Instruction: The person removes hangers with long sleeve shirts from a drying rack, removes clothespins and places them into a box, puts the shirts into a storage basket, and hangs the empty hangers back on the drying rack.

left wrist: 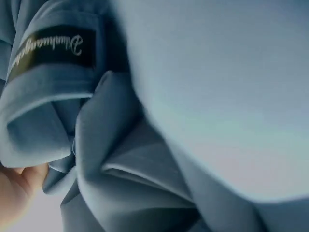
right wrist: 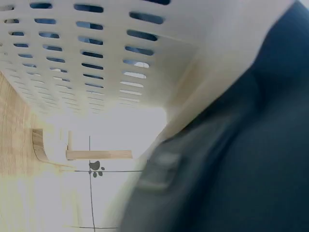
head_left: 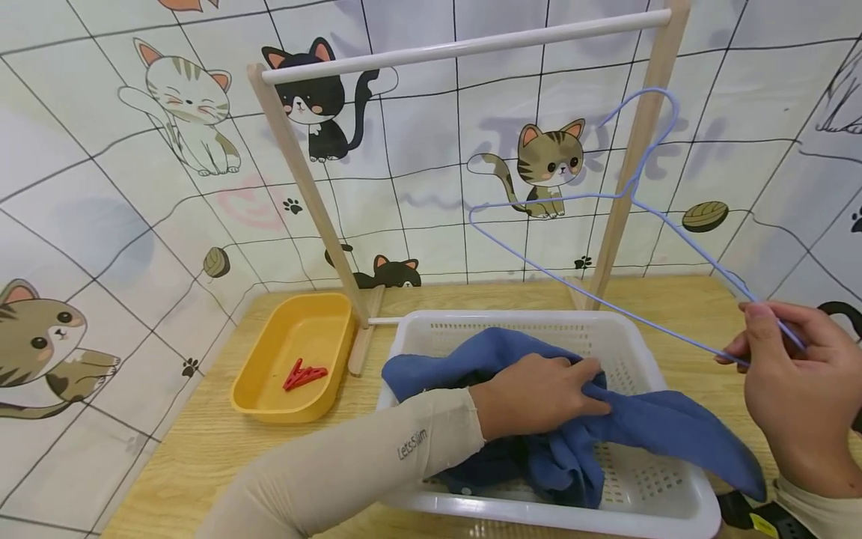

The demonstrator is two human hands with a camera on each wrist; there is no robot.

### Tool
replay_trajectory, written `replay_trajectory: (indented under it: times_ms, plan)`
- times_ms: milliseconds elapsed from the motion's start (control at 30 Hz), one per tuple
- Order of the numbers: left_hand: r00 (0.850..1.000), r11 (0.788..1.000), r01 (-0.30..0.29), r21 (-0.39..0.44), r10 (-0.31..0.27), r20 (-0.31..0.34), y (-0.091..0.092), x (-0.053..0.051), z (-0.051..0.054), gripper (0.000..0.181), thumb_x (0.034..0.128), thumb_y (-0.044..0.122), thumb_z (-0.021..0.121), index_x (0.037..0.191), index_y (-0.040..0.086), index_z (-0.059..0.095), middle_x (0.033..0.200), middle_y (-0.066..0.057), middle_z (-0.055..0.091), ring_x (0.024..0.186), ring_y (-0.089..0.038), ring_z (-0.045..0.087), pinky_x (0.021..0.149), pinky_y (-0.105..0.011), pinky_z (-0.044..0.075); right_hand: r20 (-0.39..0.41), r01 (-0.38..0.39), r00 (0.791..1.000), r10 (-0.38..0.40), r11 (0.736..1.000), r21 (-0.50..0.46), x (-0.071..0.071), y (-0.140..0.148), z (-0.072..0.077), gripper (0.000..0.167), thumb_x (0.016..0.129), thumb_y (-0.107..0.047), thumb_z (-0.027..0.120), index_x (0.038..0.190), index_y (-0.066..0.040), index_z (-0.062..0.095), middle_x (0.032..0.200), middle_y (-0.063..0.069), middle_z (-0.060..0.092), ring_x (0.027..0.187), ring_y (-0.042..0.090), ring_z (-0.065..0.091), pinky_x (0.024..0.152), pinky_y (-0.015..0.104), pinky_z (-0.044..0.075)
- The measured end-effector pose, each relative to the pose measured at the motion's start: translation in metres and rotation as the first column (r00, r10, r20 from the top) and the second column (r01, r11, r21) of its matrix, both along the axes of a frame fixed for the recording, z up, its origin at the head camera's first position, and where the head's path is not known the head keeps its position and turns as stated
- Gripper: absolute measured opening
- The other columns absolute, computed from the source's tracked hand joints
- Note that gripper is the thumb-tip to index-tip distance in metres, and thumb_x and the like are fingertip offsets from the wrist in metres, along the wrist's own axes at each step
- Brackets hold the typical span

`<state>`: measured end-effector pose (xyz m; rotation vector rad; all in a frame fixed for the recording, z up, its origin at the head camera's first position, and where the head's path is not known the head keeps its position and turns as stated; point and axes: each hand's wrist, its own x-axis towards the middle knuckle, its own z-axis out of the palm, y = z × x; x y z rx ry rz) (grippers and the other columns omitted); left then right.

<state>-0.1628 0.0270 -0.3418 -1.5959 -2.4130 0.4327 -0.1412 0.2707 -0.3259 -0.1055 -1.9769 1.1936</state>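
My left hand (head_left: 539, 393) grips a bunched blue shirt (head_left: 673, 423) over a white perforated basket (head_left: 646, 516). Its fingers are partly sunk in the cloth. Up close in the left wrist view, the shirt's folds (left wrist: 101, 159) fill most of the picture, with a dark woven label (left wrist: 58, 48) on the fabric. One sleeve-like end hangs over the basket's right rim. My right hand (head_left: 798, 389) holds a thin light-blue hanger (head_left: 559, 277) by one end, thumb and fingers around the wire. The hanger is raised above the basket, its hook pointing up, apart from the shirt.
A wooden rack with a white rail (head_left: 465, 48) stands behind the basket. To the left, a yellow tray (head_left: 252, 382) holds red clothes pegs (head_left: 304, 376). Everything stands on a wood-grain table (head_left: 182, 464) against a wall with cat drawings.
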Motion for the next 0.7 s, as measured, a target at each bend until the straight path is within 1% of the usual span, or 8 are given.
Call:
replay_trajectory:
  times_ms: [133,233,333,400,467,567,633,700]
  plan:
    - [0.998,0.998,-0.049,-0.048,0.05,0.024,-0.004,-0.004,-0.004,0.031,0.1077,0.03,0.043,0.123,0.04,0.069,0.122,0.003,0.055,0.072,-0.005,0.057,0.056,-0.022,0.05,-0.004,-0.003,1.0,0.003,1.0,0.004,0.001,0.001,-0.001,0.019,0.102,-0.016,0.054,0.115,-0.019,0.068,0.071,-0.024,0.055,0.053,-0.012,0.053,0.06,0.004,0.043]
    - [0.993,0.993,-0.104,-0.063,0.107,0.04,-0.007,-0.008,-0.008,0.03,0.1071,0.036,0.044,0.119,0.039,0.071,0.122,0.003,0.057,0.071,-0.006,0.06,0.057,-0.023,0.052,0.004,-0.006,1.0,0.006,1.0,-0.001,0.002,0.002,-0.001,0.018,0.102,-0.016,0.054,0.115,-0.018,0.068,0.073,-0.023,0.055,0.054,-0.011,0.053,0.06,0.003,0.044]
    - [0.982,0.983,-0.16,-0.093,0.168,0.085,-0.007,-0.011,-0.012,0.032,0.1062,0.039,0.043,0.118,0.039,0.072,0.123,0.003,0.058,0.075,-0.007,0.061,0.062,-0.025,0.054,0.01,-0.004,1.0,0.004,1.0,-0.001,0.002,0.002,0.0,0.018,0.102,-0.017,0.054,0.113,-0.021,0.067,0.072,-0.022,0.055,0.054,-0.011,0.053,0.059,0.003,0.044]
    - [0.971,0.974,-0.196,-0.116,0.21,0.117,-0.006,-0.013,-0.014,0.033,0.104,0.04,0.042,0.118,0.038,0.072,0.125,0.002,0.058,0.081,-0.009,0.062,0.068,-0.028,0.056,0.006,-0.003,1.0,0.003,1.0,-0.01,0.002,0.003,0.002,0.017,0.102,-0.016,0.055,0.111,-0.021,0.068,0.071,-0.022,0.056,0.054,-0.01,0.054,0.059,0.003,0.044]
    - [0.959,0.962,-0.23,-0.146,0.249,0.132,-0.005,-0.013,-0.017,0.036,0.1025,0.045,0.039,0.117,0.038,0.071,0.127,0.003,0.058,0.088,-0.011,0.062,0.074,-0.029,0.056,-0.001,-0.004,1.0,0.004,1.0,-0.022,0.002,0.003,0.003,0.016,0.101,-0.015,0.057,0.109,-0.021,0.068,0.07,-0.022,0.057,0.054,-0.01,0.054,0.059,0.004,0.045]
    - [0.951,0.948,-0.268,-0.171,0.289,0.107,-0.005,-0.014,-0.021,0.043,0.1026,0.056,0.035,0.118,0.038,0.071,0.126,0.003,0.06,0.095,-0.013,0.065,0.078,-0.03,0.057,-0.005,-0.015,1.0,0.015,0.999,-0.048,0.001,0.003,0.004,0.014,0.099,-0.014,0.059,0.107,-0.019,0.07,0.071,-0.021,0.059,0.054,-0.008,0.056,0.058,0.005,0.047]
    - [0.951,0.941,-0.282,-0.184,0.3,0.074,-0.006,-0.015,-0.023,0.046,0.1013,0.062,0.036,0.12,0.039,0.07,0.123,0.004,0.062,0.095,-0.013,0.065,0.078,-0.03,0.058,-0.002,-0.025,1.0,0.025,0.998,-0.058,0.0,0.002,0.004,0.013,0.099,-0.013,0.06,0.106,-0.018,0.07,0.07,-0.02,0.06,0.054,-0.007,0.057,0.058,0.005,0.048]
    - [0.953,0.941,-0.286,-0.182,0.298,0.045,-0.006,-0.016,-0.025,0.044,0.1004,0.063,0.039,0.121,0.039,0.07,0.119,0.004,0.063,0.093,-0.012,0.066,0.076,-0.029,0.059,-0.003,-0.039,0.999,0.039,0.997,-0.073,0.0,0.002,0.003,0.013,0.098,-0.01,0.061,0.104,-0.017,0.07,0.071,-0.019,0.062,0.053,-0.006,0.058,0.057,0.007,0.048]
